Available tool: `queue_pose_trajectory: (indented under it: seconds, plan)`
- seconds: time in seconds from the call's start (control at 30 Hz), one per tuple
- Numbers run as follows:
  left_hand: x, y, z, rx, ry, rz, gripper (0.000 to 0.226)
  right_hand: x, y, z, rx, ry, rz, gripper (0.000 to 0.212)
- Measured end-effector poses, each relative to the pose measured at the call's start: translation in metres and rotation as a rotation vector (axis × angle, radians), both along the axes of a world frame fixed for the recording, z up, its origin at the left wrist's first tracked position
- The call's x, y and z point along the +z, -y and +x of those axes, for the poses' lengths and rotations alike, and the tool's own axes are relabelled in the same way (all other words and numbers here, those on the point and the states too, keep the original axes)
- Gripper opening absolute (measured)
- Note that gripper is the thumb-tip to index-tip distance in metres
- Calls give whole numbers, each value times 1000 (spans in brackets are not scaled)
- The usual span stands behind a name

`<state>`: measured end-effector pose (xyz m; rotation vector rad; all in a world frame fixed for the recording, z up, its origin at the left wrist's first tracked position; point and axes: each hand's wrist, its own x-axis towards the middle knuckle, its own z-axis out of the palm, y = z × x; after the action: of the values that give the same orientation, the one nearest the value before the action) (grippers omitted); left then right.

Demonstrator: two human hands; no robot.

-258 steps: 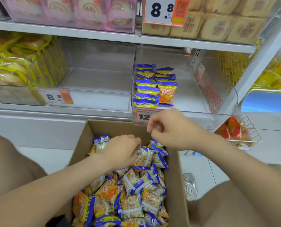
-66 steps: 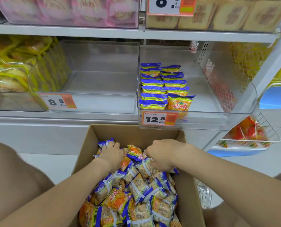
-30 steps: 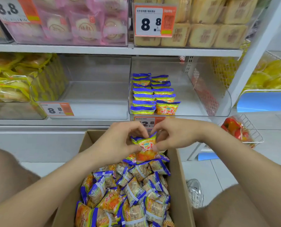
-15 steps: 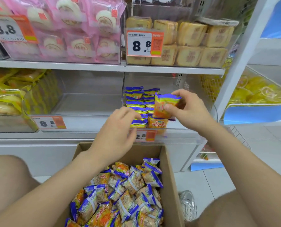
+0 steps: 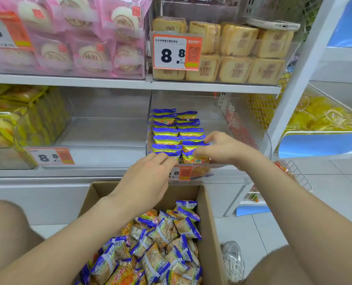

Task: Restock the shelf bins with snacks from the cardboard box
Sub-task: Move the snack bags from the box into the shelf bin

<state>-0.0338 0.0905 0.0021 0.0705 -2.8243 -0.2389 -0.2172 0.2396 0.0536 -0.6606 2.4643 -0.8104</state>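
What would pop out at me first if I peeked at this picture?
The right hand pinches an orange-and-blue snack packet at the front of the clear bin, and the left hand touches the neat rows beside it. Below them, a cardboard box is heaped with loose packets.

Blue-orange snack packets (image 5: 172, 131) are standing in two rows in clear shelf bin (image 5: 214, 122); loose packets (image 5: 160, 241) are lying jumbled in open cardboard box (image 5: 209, 219).
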Motion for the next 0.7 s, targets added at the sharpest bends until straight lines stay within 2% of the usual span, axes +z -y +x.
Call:
queue_pose_trajectory:
  seconds: [0.1,0.17,0.23,0.33,0.43,0.53,0.6,0.67,0.7]
  plan:
    - [-2,2,0,-14,-6,2,42,4,3,-7,2,-37,59,52]
    - [-3,2,0,-27,-10,-13,42,3,5,-7,61,-29,95,34]
    - [-6,3,0,-37,-12,-28,41,-1,7,-6,88,60,44,14]
    - [-8,4,-2,-46,-17,-20,42,-6,11,-7,81,165,-27,16]
    - [-9,4,0,-60,-28,-18,42,-15,13,-9,55,163,30,21]
    - [-11,5,3,-71,-22,9,45,-18,13,-8,66,196,-31,19]
    - [-10,8,6,-72,-19,58,45,-13,8,-6,46,51,15,30]
    - [-9,10,12,-74,-92,64,35,-13,3,0,-45,-306,53,35]
    - [-10,8,16,-63,-140,53,26,-13,-1,9,-65,-453,-33,27]
